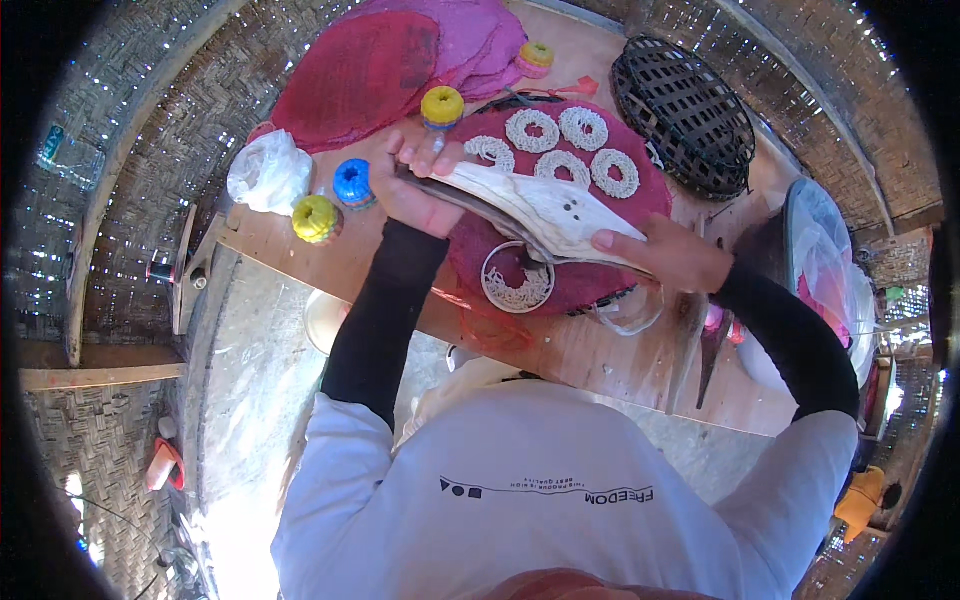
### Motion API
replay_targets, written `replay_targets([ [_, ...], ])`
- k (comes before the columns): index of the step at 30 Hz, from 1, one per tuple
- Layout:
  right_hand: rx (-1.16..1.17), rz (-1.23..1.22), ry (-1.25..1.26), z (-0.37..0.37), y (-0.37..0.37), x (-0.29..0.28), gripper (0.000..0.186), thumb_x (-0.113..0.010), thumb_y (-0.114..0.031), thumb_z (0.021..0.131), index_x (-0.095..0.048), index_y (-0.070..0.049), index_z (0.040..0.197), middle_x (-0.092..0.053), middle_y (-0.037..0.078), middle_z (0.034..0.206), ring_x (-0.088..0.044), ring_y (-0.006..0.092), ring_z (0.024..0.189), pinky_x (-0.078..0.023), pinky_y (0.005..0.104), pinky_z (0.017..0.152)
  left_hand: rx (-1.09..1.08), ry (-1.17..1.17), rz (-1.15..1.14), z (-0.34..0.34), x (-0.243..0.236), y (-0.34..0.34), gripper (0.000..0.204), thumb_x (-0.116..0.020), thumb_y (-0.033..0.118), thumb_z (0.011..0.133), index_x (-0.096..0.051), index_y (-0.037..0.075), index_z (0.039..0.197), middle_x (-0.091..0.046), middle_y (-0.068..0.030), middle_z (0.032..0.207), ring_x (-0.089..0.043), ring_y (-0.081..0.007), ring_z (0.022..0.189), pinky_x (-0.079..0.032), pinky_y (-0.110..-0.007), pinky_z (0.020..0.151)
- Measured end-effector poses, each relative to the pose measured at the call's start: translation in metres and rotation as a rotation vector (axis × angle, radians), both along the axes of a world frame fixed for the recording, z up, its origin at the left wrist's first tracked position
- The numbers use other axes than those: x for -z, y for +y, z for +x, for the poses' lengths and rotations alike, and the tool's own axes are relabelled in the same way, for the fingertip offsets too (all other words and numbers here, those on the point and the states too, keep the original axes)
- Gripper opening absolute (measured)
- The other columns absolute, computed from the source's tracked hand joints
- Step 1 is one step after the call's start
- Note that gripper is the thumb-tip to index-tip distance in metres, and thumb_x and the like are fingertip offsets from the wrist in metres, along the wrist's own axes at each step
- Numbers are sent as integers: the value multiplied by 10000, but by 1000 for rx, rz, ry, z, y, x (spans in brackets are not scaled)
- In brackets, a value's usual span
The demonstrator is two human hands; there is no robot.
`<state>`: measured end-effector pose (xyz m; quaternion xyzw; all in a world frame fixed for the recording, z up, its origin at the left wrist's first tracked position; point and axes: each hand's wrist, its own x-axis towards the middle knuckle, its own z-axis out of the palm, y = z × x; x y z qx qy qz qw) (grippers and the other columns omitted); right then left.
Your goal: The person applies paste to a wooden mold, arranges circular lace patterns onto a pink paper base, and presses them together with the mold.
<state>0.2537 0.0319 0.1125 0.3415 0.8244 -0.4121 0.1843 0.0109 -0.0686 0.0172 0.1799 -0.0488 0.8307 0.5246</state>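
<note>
Left hand (415,192), right hand (685,255) grip opposite ends of pale wooden press (540,212); slanting upper-left to lower-right over red mat (643,140); white ring (485,280) below its middle, nearer right hand

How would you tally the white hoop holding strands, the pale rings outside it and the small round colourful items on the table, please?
White hoop: 1
Pale rings outside it: 5
Small round colourful items: 4
Total: 10
A white sliver beside the dark basket is too hidden to count.

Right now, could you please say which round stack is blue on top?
The stack just left of the left hand; the other three have yellow tops.
</note>
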Motion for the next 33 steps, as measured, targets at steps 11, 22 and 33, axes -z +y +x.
replay_targets([
  [11, -47, -137, 8, -13, -22, 2, 683, -414, -643, 798, -566, 9, 664, -405, 13, 447, -408, 97, 374, -313, 272, 363, -16, 50, -88, -17, 7, -35, 205, -450, 223, 790, -386, 177, 600, -351, 57, 530, -405, -105, 541, -367, -354, 728],
  [22, 143, -238, 239, 16, -18, -24, 597, -363, -606, 837, -519, -49, 692, -444, 1, 501, -418, 79, 399, -319, 226, 359, -376, 1484, -428, 45, -45, -28, 429, -599, 237, 790, -498, 8, 1138, -566, -99, 1096, -504, -154, 1037, -392, -319, 895],
  [33, -15, 732, 541, -12, -87, 98, 796, -654, -408, 699, -307, 5, 1285, -456, 212, 1183, -387, 344, 1170, -222, 484, 1012, -977, 1288, -740, 34, -38, -53, 181, -667, 28, 695, -605, -14, 859, -603, -27, 699, -543, -82, 574, -423, -209, 515],
])
